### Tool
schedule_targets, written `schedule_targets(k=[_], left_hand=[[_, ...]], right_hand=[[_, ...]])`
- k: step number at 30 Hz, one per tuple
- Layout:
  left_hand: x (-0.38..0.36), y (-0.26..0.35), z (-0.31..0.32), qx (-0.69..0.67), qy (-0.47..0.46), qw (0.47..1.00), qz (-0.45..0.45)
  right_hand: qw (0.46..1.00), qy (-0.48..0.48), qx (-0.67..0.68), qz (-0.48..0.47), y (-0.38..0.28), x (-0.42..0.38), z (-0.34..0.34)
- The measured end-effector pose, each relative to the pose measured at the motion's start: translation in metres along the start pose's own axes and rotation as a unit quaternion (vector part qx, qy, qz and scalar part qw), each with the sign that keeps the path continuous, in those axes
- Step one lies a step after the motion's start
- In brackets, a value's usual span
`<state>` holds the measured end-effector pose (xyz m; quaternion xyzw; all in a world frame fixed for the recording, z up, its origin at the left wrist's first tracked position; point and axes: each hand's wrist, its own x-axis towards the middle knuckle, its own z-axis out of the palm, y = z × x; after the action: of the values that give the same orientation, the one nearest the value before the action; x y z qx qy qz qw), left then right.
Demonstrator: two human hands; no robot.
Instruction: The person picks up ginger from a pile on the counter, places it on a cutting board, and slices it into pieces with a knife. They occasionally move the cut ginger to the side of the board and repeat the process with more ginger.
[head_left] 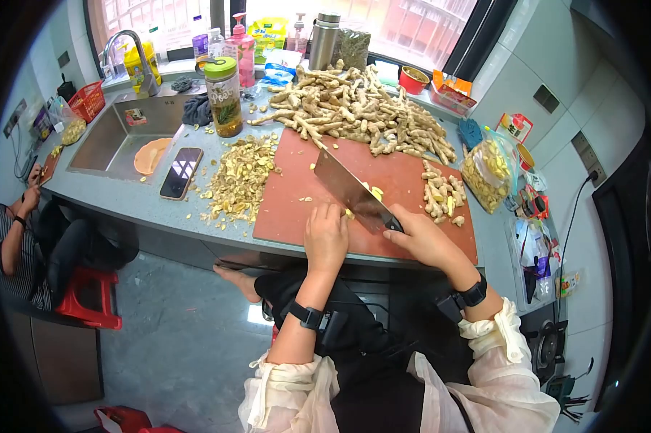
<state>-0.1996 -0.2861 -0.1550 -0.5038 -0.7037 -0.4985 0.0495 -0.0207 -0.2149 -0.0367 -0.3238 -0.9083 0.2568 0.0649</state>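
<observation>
My right hand (415, 234) grips the black handle of a broad cleaver (350, 189), its blade slanting up and left over the reddish-brown cutting board (289, 195). Beside the blade, my left hand (326, 234) rests on the board with its fingers curled down; a bit of pale ginger shows at the fingertips. Yellow ginger slices (376, 193) lie just past the blade. At the board's right sits a small heap of ginger pieces (442, 189). A pile of sliced ginger (242, 177) covers the counter to the left. Behind the board rises a big heap of whole ginger (361, 105).
A phone (181, 173) lies near the sink (105, 148). A green-lidded jar (224, 101) stands behind the sliced pile. To the right is a clear bag (488, 173) of ginger pieces. Another person (22, 245) sits at far left by a red stool (90, 299).
</observation>
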Motion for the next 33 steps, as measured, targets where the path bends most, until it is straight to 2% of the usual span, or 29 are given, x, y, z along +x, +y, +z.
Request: schedule_targets(k=[7,15,17,19,20,22,23,25,27,29,30,31,33], left_hand=[[0.000,-0.001,0.001,0.003,-0.004,1.000,0.000],[0.000,-0.001,0.001,-0.002,-0.003,1.000,0.009],[0.001,0.001,0.001,-0.013,0.025,0.999,0.014],[0.001,0.001,0.000,-0.013,0.023,1.000,0.012],[0.001,0.001,0.000,-0.013,0.021,1.000,0.010],[0.002,0.002,-0.002,-0.006,0.021,1.000,0.010],[0.003,0.003,-0.003,0.000,0.019,1.000,0.008],[0.002,0.001,-0.001,-0.024,0.019,1.000,-0.001],[0.000,0.001,-0.001,-0.049,0.012,0.999,-0.009],[-0.002,0.002,-0.003,-0.079,0.092,0.993,0.004],[-0.001,0.002,-0.003,-0.081,0.091,0.993,0.006],[-0.001,0.002,-0.004,-0.084,0.101,0.991,0.000],[0.000,0.002,-0.004,-0.091,0.113,0.989,-0.003]], right_hand=[[0.995,-0.037,-0.087,0.029,-0.012,0.004,0.002],[0.993,-0.052,-0.091,0.047,-0.022,0.023,0.012],[0.995,-0.041,-0.082,0.047,-0.012,0.028,0.022],[0.999,0.044,-0.021,-0.018,0.010,0.036,0.040],[0.999,0.044,-0.021,-0.019,0.013,0.034,0.042],[0.990,0.064,0.124,0.018,0.011,0.030,0.040],[0.990,0.064,0.122,0.015,0.009,0.027,0.036],[0.958,0.052,0.265,0.097,-0.002,0.017,0.021],[0.959,0.077,0.262,0.082,0.000,0.010,0.014],[0.955,0.050,0.280,0.083,0.002,0.002,0.007],[0.953,0.025,0.283,0.102,-0.004,-0.002,0.004],[0.954,0.028,0.282,0.103,-0.004,-0.003,0.007],[0.953,-0.031,0.291,0.084,-0.005,-0.004,0.012]])
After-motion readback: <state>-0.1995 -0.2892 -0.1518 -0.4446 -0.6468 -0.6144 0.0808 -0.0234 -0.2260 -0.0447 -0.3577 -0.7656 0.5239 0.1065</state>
